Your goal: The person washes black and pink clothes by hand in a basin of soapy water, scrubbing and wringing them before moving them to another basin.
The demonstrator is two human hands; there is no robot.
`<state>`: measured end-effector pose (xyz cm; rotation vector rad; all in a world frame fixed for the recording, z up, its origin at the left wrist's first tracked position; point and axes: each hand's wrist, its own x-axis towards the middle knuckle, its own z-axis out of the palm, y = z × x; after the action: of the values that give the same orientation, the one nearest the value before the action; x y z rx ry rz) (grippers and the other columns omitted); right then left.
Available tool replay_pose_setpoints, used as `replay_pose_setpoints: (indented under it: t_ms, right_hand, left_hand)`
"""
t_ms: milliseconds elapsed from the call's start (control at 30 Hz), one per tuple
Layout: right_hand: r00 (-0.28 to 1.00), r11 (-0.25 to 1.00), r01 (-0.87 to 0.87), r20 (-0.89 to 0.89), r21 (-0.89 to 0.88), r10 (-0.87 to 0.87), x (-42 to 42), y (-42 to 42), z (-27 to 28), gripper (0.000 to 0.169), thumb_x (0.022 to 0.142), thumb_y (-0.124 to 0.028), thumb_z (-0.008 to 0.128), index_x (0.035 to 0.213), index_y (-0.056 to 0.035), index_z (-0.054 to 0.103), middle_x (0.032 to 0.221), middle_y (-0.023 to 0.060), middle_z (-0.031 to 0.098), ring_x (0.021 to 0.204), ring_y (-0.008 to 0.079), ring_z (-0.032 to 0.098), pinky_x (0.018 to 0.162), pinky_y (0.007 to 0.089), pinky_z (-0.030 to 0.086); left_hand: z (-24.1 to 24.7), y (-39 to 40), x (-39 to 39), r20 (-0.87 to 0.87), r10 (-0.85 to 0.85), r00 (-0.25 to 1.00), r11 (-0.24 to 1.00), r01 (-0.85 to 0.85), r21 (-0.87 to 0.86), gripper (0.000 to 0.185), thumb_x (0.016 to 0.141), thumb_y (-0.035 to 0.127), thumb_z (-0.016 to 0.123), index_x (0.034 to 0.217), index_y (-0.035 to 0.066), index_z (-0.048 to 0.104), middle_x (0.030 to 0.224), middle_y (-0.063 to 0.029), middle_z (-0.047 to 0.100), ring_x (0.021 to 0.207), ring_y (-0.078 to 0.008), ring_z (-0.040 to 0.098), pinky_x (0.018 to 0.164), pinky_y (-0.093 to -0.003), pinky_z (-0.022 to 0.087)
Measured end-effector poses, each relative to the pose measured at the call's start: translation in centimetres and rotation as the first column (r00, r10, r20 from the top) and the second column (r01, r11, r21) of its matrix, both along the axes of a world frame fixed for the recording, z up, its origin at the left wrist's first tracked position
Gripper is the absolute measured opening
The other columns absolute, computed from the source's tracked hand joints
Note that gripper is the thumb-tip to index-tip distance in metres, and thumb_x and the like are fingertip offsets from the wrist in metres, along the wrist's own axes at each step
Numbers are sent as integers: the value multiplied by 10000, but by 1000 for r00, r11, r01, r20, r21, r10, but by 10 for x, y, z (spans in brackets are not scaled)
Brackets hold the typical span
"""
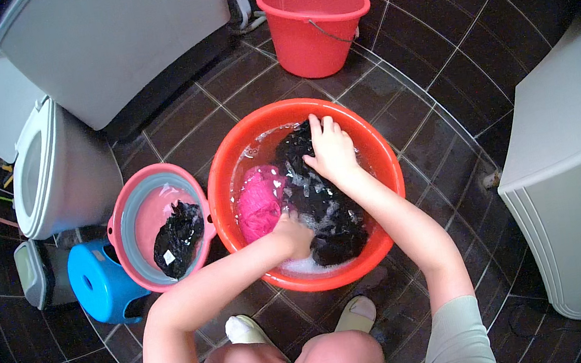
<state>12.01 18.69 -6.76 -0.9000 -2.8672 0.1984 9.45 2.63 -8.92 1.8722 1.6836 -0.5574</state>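
In front of my knees stands a round red-orange tub (392, 186) of sudsy water. A wet black garment (339, 251) stretches across the tub's middle and right, with a bunched pink cloth (259, 201) beside it on the left. My right hand (332, 150) rests on the upper end of the black garment near the far rim, thumb apart from the fingers. My left hand (295, 235) reaches down between the two fabrics near the tub's centre. Cloth and water hide its fingertips, so its grip does not show.
Left of the tub, a pink-and-grey collapsible basin (139, 220) holds water and another black cloth (179, 240). Nearby are a blue plastic stool (93, 290), a lidded bin (32, 275) and a toilet (74, 174). A red bucket (312, 44) stands beyond; a white cabinet-like unit (560, 193) is at right.
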Motion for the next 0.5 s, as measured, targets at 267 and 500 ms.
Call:
replay_pose_setpoints:
  t_ms: [267,500]
  right_hand:
    - [979,964,127,-125,-233,-159,6,14,-30,526,738,-286,654,1113,-52,368,1007,202,497,855,380,589,721,447,500]
    - [998,985,3,-55,-174,-12,12,16,-37,326,706,-290,684,958,-90,632,929,113,596,859,306,600,754,420,483]
  left_hand:
    - [22,36,-51,658,249,711,610,-643,463,252,589,35,556,839,59,570,868,-136,570,858,-304,563,770,-379,458]
    - [-25,53,-75,622,492,609,381,-793,476,627,629,25,573,1217,93,367,1191,-174,429,1136,-367,407,956,-406,361]
